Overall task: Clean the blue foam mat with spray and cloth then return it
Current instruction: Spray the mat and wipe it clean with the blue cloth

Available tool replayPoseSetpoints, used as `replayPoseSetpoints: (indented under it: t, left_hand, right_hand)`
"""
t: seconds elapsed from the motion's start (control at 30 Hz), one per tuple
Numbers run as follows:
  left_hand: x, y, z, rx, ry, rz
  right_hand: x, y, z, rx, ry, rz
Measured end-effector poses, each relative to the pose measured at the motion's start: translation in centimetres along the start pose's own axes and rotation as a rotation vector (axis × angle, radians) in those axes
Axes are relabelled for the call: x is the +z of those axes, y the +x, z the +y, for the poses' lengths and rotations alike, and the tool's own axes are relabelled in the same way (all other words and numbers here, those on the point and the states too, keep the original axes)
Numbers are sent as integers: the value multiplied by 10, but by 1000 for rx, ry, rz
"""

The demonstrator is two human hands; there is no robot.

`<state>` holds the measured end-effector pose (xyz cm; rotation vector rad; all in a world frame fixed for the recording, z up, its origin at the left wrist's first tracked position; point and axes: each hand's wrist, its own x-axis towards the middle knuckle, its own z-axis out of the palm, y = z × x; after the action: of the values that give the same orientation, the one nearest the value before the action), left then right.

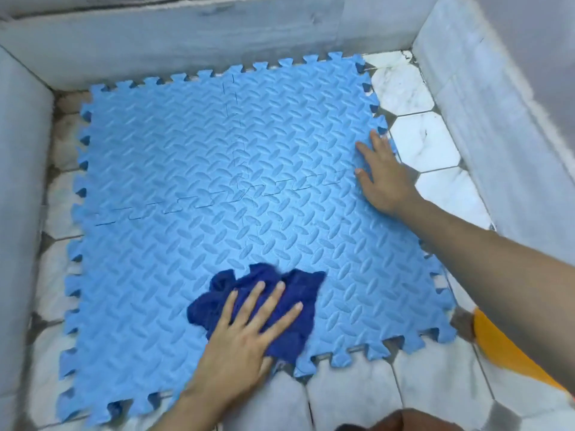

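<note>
The blue foam mat (193,169), made of interlocking tiles with a raised tread pattern, lies flat on the tiled floor and fills most of the view. A dark blue cloth (298,284) is bunched on its near edge. My left hand (245,334) lies flat on the cloth with the fingers spread, pressing it against the mat. My right hand (384,175) rests palm down on the mat's right edge, fingers apart, with nothing in it. No spray bottle is clearly visible.
White hexagonal marble-look tiles (423,138) show around the mat. Low grey marble walls (199,35) enclose the floor at the back, left and right. An orange-yellow object (510,349) lies at the right, partly hidden under my right forearm.
</note>
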<state>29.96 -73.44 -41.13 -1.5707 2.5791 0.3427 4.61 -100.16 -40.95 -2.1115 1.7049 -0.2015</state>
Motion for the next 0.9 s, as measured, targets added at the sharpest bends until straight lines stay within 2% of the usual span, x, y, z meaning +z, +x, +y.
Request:
replayPoseSetpoints:
  t: [0.1,0.17,0.23,0.27,0.3,0.4,0.43,0.5,0.57,0.67,0.8,0.87,0.9]
  left_hand:
    - [-7,33,-58,-235,0,76]
    - [-16,60,-99,-420,-48,91]
    - [-25,84,-119,-500,-94,78]
    - [-27,91,-117,-466,-92,61]
    - [-28,95,-105,-360,-54,57]
    - [-17,81,-35,137,56,35]
    - [-14,75,-17,238,61,14]
    - [-13,90,-3,339,36,10]
    - [-17,137,-11,342,27,51]
    - [-38,242,-33,194,35,58]
    - [-81,387,-87,-198,-103,30]
    - [-93,410,-97,-282,-155,4]
    - [-91,403,-92,-252,-138,3]
  right_hand:
    - [8,-78,22,40,-129,79]
    - [16,-117,34,130,-105,96]
    - [19,-123,39,146,-74,96]
    - [19,-121,39,144,-71,105]
    - [20,-117,38,143,-62,124]
    - [23,-112,36,159,-23,218]
    - [24,-114,35,157,-29,238]
    - [26,-113,37,153,-47,258]
    - [26,-110,39,145,-56,269]
    - [27,-109,41,145,-35,255]
    - [26,-110,44,152,-6,227]
    - [27,-109,45,147,6,223]
    - [27,-109,46,141,12,227]
